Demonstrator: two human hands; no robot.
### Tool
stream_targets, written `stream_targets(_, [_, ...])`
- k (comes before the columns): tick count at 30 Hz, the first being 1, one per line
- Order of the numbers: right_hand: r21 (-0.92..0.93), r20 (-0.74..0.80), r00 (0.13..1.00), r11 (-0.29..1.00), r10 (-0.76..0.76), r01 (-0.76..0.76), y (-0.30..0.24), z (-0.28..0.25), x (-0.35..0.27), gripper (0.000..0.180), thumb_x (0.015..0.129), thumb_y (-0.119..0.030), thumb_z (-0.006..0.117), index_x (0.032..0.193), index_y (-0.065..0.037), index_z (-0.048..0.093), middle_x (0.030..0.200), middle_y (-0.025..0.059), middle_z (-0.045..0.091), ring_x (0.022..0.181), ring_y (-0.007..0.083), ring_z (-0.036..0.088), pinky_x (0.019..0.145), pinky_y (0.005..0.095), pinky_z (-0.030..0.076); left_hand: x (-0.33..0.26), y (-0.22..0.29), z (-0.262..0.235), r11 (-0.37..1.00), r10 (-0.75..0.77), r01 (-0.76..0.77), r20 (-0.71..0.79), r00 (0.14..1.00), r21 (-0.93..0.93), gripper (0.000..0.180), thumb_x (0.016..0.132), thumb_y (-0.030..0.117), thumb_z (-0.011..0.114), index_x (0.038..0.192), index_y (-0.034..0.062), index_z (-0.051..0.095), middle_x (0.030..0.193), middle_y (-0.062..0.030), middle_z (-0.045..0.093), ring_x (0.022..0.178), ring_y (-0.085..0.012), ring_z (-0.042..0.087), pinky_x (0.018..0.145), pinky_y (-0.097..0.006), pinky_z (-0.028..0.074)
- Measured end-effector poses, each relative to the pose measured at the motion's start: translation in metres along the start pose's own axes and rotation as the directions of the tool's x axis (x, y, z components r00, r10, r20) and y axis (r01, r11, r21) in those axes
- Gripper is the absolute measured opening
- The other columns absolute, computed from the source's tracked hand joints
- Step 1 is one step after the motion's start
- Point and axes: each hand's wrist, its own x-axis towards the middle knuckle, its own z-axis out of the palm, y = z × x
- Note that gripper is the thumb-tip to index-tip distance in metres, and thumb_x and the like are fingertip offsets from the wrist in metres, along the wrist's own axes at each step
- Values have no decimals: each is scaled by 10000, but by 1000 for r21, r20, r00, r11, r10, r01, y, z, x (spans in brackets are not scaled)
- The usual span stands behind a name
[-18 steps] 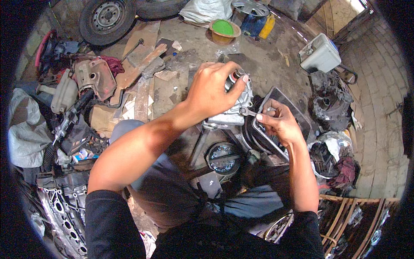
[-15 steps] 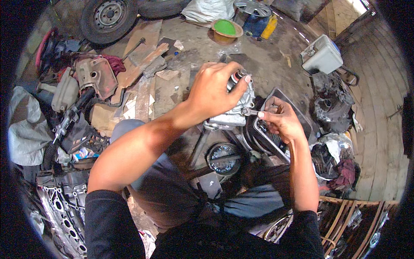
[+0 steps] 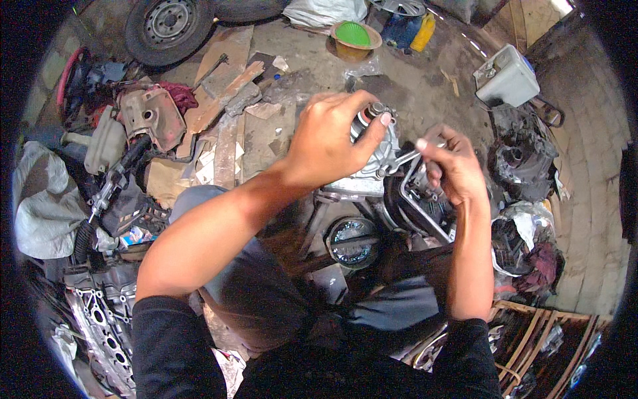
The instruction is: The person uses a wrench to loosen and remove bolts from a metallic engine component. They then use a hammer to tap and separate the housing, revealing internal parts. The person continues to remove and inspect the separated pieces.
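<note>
My left hand point(image 3: 332, 143) grips the top of a grey metal engine part point(image 3: 373, 166) held over my lap, fingers curled over its round end. My right hand point(image 3: 452, 166) is closed around the handle of a metal wrench point(image 3: 402, 159), whose head sits against the right side of the part. Below the part lie a dark framed component point(image 3: 419, 206) and a round black gauge-like disc point(image 3: 352, 239). My knees, in grey trousers, fill the lower middle.
A car wheel point(image 3: 166, 26) lies at the top left, a green-lidded bowl point(image 3: 355, 36) at the top, a white plastic tank point(image 3: 508, 76) at the top right. Wooden boards point(image 3: 226, 66), rusty housings point(image 3: 149, 116) and a cylinder head point(image 3: 100, 326) crowd the left. Dark engine parts point(image 3: 525, 159) sit right.
My right hand has swung the wrench slightly upward and rightward against the part. My left hand keeps its grip on top.
</note>
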Motion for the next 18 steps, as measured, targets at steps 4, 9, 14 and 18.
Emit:
stream_targets(4, [418,-177,984,905,-4,79,-1,-14,-8,255,855,-158,762,1023,-52,603,800,17,610,626,119,558,533,264,445,1,0,0,999,-18,18,-14,1000,-34,231,873,219,711,950,7,661,755,-172,674,722,-370,663,713,-459,502])
stream_targets(9, [417,-268,945,862,-188,290,0,-14,-43,238,902,-159,672,1083,-17,608,839,66,603,742,199,607,636,328,491,3,3,-2,1000,-15,15,29,999,20,186,901,178,698,990,14,693,828,-190,695,770,-327,692,715,-403,530])
stream_targets(14, [301,-29,956,909,-293,288,17,16,-75,437,883,-277,689,1166,51,624,917,114,675,853,249,664,731,372,535,1,2,0,999,-45,45,-1,999,-13,231,886,219,701,963,4,675,769,-188,681,740,-362,683,715,-449,522])
stream_targets(18, [24,214,914,937,-344,348,22,55,-100,476,823,-49,771,1246,66,584,909,80,640,899,228,673,846,375,547,2,1,3,998,-48,47,-23,999,-32,246,876,235,706,946,3,668,747,-187,676,734,-381,680,706,-467,523])
